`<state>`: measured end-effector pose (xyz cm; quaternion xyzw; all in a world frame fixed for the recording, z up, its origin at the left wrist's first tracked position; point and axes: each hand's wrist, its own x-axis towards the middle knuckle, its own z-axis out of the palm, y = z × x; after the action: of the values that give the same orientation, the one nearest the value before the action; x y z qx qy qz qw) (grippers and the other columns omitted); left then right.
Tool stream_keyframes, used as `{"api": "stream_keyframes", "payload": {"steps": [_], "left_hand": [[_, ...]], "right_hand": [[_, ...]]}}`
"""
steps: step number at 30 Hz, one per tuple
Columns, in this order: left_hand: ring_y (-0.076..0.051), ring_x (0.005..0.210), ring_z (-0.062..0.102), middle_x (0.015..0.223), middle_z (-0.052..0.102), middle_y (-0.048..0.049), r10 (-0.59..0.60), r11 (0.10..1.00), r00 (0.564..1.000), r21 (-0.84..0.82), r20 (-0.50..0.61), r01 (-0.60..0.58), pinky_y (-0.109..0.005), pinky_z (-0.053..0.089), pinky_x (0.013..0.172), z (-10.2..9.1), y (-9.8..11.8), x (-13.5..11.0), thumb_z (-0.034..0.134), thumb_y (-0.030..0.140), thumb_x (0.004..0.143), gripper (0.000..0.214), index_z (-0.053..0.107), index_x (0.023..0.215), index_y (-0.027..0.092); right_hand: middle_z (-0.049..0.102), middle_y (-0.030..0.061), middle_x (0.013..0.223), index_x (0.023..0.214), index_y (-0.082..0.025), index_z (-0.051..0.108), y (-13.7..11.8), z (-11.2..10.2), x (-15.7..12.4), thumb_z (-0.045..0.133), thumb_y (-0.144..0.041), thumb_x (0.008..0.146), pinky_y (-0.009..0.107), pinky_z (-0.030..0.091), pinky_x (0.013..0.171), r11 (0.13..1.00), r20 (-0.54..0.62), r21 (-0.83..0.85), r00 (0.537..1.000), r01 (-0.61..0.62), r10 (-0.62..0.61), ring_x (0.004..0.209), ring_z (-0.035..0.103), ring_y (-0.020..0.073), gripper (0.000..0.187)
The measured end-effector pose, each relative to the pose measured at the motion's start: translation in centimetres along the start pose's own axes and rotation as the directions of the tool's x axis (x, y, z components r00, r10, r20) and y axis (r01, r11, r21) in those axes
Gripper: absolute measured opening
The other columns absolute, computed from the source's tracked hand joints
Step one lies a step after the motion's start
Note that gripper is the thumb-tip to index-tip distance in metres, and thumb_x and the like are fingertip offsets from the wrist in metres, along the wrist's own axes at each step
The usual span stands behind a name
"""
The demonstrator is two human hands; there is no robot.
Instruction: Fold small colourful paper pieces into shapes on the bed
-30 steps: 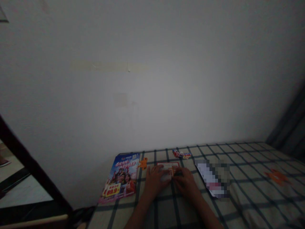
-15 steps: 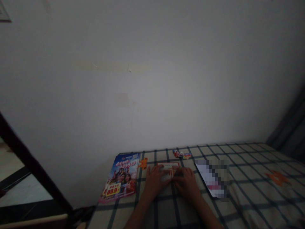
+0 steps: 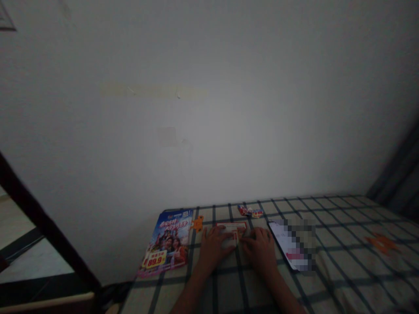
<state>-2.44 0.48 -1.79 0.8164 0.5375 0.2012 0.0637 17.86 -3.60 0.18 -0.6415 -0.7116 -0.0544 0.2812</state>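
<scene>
From the head camera we see our left hand point(image 3: 212, 248) lying flat with its fingers spread on a small red-bordered white paper point(image 3: 231, 228), which sits on the checked bedsheet point(image 3: 343, 218) close to the white wall point(image 3: 209, 109). Our right hand point(image 3: 260, 252) rests just beside it, its bent fingertips touching the paper's right edge, though we cannot tell whether they pinch it. A colourful flyer point(image 3: 166, 247) lies left of the hands by an orange patch point(image 3: 197, 223), a small wrapper point(image 3: 250, 212) lies beyond the paper, and a phone point(image 3: 290, 246) lies just right of the right hand.
</scene>
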Motion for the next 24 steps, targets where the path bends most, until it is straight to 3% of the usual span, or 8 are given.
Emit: {"api": "stream_keyframes", "payload": {"steps": [9, 15, 24], "left_hand": [[-0.028, 0.132, 0.048, 0.143, 0.055, 0.0021, -0.011, 1.0, 1.0, 0.005, -0.009, 0.011, -0.064, 0.014, 0.118, 0.0, 0.2, 0.0, 0.064, 0.063, 0.083, 0.044, 0.062, 0.125, 0.051], [-0.028, 0.133, 0.047, 0.144, 0.055, 0.0037, -0.005, 1.0, 1.0, 0.001, -0.012, 0.005, -0.064, 0.018, 0.117, -0.3, 0.3, -0.1, 0.063, 0.062, 0.084, 0.043, 0.059, 0.127, 0.053], [-0.028, 0.134, 0.045, 0.145, 0.054, 0.0009, -0.014, 1.0, 1.0, 0.003, 0.006, 0.014, -0.063, 0.013, 0.119, -0.3, 0.4, -0.2, 0.063, 0.061, 0.085, 0.043, 0.061, 0.127, 0.049]], "right_hand": [[0.06, 0.0069, 0.102, 0.101, -0.036, 0.074, 0.4, 0.3, -0.2, 0.063, -0.026, 0.086, 0.049, 0.032, 0.102, 0.993, -0.082, -0.111, 0.996, -0.031, 0.022, 0.105, 0.05, 0.0263, 0.022], [0.06, 0.0043, 0.11, 0.107, -0.04, 0.072, 1.1, 1.1, 0.1, 0.064, -0.023, 0.085, 0.052, 0.025, 0.11, 0.989, -0.04, -0.075, 0.991, 0.128, -0.131, 0.113, 0.048, 0.0259, 0.03], [0.06, 0.0085, 0.111, 0.103, -0.037, 0.074, 0.6, 1.0, 0.1, 0.064, -0.025, 0.086, 0.048, 0.034, 0.1, 0.991, -0.068, -0.13, 0.997, -0.036, 0.027, 0.113, 0.048, 0.0292, 0.024]]}}
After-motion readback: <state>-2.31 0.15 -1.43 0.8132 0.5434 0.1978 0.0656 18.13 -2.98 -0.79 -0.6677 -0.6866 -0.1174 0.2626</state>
